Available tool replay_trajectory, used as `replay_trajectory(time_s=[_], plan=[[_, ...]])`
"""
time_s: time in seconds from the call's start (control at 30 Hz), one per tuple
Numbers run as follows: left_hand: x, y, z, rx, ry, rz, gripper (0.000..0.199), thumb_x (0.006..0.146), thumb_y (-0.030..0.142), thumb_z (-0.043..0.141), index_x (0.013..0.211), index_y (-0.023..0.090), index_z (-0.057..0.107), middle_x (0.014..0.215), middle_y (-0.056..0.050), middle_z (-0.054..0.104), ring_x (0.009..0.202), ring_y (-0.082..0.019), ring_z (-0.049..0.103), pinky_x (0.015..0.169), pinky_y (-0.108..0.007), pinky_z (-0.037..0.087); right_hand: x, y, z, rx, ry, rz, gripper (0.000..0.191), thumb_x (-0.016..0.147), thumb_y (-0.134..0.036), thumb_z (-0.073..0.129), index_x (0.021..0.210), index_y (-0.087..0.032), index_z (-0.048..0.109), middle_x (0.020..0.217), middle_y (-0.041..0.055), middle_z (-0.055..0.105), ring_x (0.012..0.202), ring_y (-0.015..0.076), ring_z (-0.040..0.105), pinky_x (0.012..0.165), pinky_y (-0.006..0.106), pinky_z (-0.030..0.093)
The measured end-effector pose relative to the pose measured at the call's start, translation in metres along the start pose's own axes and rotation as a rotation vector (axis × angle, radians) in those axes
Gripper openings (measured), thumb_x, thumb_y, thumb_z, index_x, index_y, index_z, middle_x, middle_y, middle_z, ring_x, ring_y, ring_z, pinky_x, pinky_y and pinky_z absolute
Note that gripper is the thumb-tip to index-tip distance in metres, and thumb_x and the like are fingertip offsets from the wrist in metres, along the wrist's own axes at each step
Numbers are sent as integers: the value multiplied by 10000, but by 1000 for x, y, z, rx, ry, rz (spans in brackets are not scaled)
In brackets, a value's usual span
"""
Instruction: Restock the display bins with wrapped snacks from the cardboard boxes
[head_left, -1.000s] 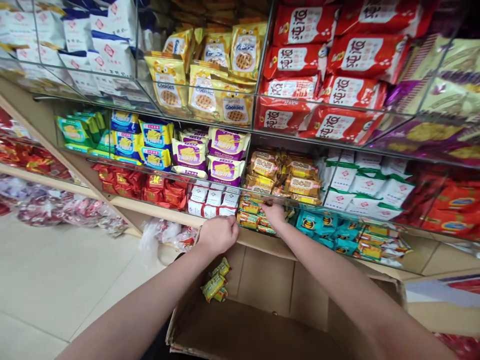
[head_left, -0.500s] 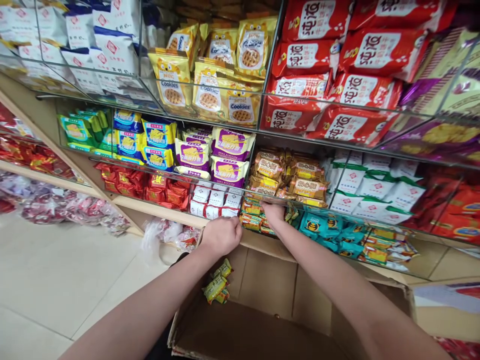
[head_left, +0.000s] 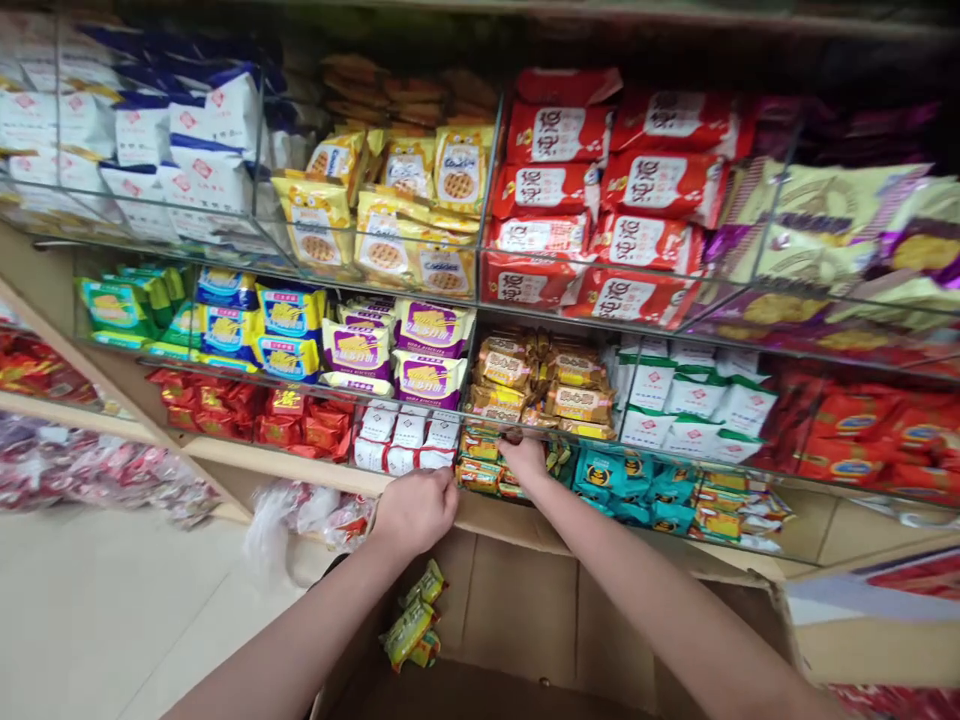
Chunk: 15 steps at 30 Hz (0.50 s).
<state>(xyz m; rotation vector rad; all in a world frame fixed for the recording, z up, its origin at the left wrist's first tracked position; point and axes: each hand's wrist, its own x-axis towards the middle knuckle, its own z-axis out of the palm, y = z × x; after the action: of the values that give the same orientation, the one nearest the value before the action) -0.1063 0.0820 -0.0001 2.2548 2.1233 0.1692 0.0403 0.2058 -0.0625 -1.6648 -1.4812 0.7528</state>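
Note:
My left hand (head_left: pixel 418 508) is curled closed at the far left corner of an open cardboard box (head_left: pixel 517 590); whatever its fingers hold is hidden. Reaching over the box, my right hand (head_left: pixel 525 462) is in a low shelf compartment, among small yellow-green and orange wrapped snacks (head_left: pixel 480 472). Its fingertips are mostly hidden there, so I cannot tell whether they grip a packet. Inside the box, several yellow-green wrapped snacks (head_left: pixel 411 625) lie against the left wall, below my left hand.
Glass-fronted compartments hold red biscuit packs (head_left: pixel 551 190), yellow cookie packs (head_left: pixel 319 225) and brown packs (head_left: pixel 581 400) above my hands. Teal packets (head_left: pixel 615 475) lie right of my right hand, and small white packets (head_left: pixel 409 430) left of it. Bagged goods (head_left: pixel 319 510) sit beneath the shelf.
The view has tilted up, showing more of the upper shelf. Both hands stay at about the same places against the shelf and box.

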Motion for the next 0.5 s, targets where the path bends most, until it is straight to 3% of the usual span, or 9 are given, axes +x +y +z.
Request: replay_trajectory(time_s=[0.17,0.27,0.33,0.43,0.47,0.5], plan=[[8,-1,-5,-3,4,11,362,836,361,229,790,208,554,760,-57,653,699,-201,598,584,-293,376,-26,-18,-28,126,-58,24,149,624,-281,560,605,-135,577,566,21,586,523,134,534,501,220,390],[12,-2,-9,-5,-13,-7,389,835,391,225,829,206,567,747,-57,654,671,-198,595,572,-294,385,-71,-30,-66,221,-91,-55,146,665,-304,537,662,-159,546,565,-30,531,505,87,476,487,179,367],[8,-4,-7,-43,70,24,373,837,376,240,930,207,560,827,-65,649,747,-203,588,632,-311,408,-112,-27,-93,315,-129,-145,140,700,-311,516,677,-173,505,568,-44,481,500,75,433,472,168,342],[-18,-7,12,-175,346,337,316,810,240,322,1056,214,518,1029,-74,591,1010,-217,488,865,-367,351,-172,8,-121,347,-191,-170,137,728,-298,500,668,-175,490,607,-30,439,534,82,411,484,174,328],[-29,-8,25,-207,369,509,320,776,197,368,1054,239,523,1073,-59,571,1086,-224,429,923,-388,303,-189,27,-124,317,-211,-134,133,720,-300,507,676,-175,503,610,-26,433,544,89,408,495,181,328],[-41,-8,39,-230,318,659,346,737,160,404,1036,278,535,1096,-35,562,1125,-225,391,944,-393,282,-203,49,-124,299,-247,-58,139,711,-308,512,670,-175,506,578,-31,413,526,91,391,491,188,320]])
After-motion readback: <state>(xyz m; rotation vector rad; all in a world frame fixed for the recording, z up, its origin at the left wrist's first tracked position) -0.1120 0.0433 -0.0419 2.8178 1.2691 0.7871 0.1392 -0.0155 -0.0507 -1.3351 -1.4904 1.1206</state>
